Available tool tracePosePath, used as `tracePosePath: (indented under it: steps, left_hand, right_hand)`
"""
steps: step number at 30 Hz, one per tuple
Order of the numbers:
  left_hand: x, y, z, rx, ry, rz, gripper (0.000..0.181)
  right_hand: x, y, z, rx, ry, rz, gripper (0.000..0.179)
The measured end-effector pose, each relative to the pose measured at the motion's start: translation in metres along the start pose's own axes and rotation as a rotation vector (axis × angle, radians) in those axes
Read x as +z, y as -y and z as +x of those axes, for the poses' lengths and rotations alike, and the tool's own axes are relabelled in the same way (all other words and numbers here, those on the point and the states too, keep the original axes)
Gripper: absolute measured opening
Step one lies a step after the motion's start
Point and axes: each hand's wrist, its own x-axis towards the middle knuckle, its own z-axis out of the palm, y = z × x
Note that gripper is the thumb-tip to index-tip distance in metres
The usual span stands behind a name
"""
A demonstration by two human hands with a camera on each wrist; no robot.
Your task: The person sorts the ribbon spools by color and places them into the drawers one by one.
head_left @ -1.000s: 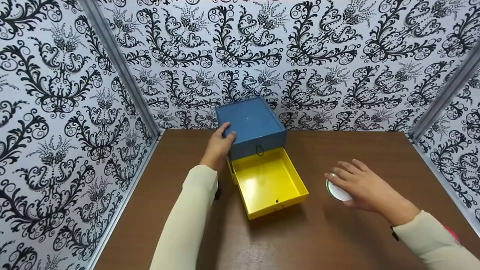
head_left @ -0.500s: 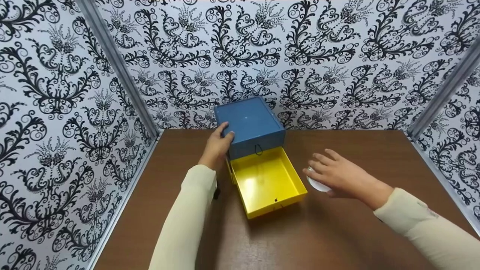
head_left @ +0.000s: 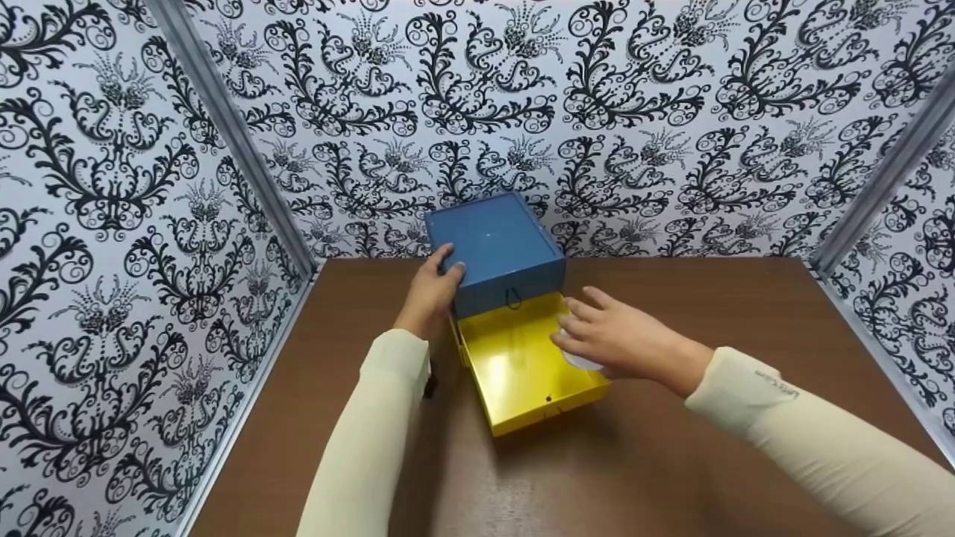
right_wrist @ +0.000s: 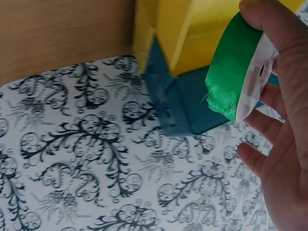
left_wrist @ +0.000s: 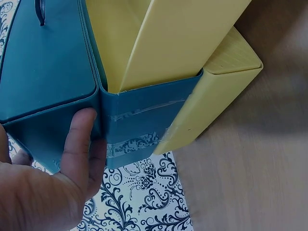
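A blue drawer box [head_left: 492, 235] stands at the back of the table, its upper front bearing a black loop. Below that front, a yellow drawer [head_left: 515, 373] is pulled out toward me. My left hand [head_left: 433, 291] rests against the box's left side, thumb and index finger at its top edge; in the left wrist view, fairly straight fingers [left_wrist: 79, 137] press the blue side. Over the drawer's right wall, my right hand [head_left: 623, 335] pinches a spool of green ribbon [right_wrist: 234, 65] with a white side. From the head view the hand covers most of the spool.
The brown wooden table [head_left: 358, 447] carries the box. Patterned black-and-white walls [head_left: 634, 149] rise behind and at the sides, with grey metal strips [head_left: 246, 142] at the corners. A yellow part [left_wrist: 211, 106] juts out beside the drawer in the left wrist view.
My right hand has moved left with the ribbon spool, from the table's right side to over the drawer's right wall. The left hand, box and drawer have stayed put.
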Motion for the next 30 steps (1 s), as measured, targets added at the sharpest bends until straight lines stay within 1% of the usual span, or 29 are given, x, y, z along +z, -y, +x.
tracePosePath:
  steps: [2, 4, 7, 9, 14, 21, 26, 30]
  left_hand:
    - [-0.001, 0.000, 0.000, 0.021, -0.001, 0.054, 0.051]
    - [-0.002, 0.000, -0.001, 0.036, -0.002, 0.073, 0.051]
    - [-0.002, 0.000, -0.001, 0.036, -0.013, 0.065, 0.051]
    - [-0.002, 0.000, -0.001, 0.027, -0.015, 0.029, 0.050]
    - [-0.001, 0.000, -0.001, 0.020, -0.016, -0.016, 0.050]
    - [-0.001, -0.001, -0.002, 0.021, -0.018, -0.001, 0.050]
    - [-0.001, -0.001, -0.002, 0.014, -0.016, -0.018, 0.050]
    - [0.001, -0.001, -0.002, 0.020, -0.027, 0.023, 0.049]
  right_hand:
    - [-0.003, 0.001, 0.008, -0.003, -0.001, -0.002, 0.081]
    - [-0.003, 0.003, 0.015, -0.012, 0.004, 0.000, 0.081]
    - [0.001, 0.005, 0.027, -0.023, 0.017, 0.015, 0.082]
    - [0.006, 0.007, 0.034, -0.034, 0.021, 0.030, 0.082]
    - [0.021, 0.010, 0.050, -0.048, 0.021, 0.082, 0.082]
    - [0.038, 0.014, 0.064, -0.035, 0.010, 0.153, 0.079]
    - [0.047, 0.017, 0.073, -0.030, -0.011, 0.175, 0.077]
    - [0.055, 0.021, 0.078, -0.026, -0.038, 0.192, 0.072]
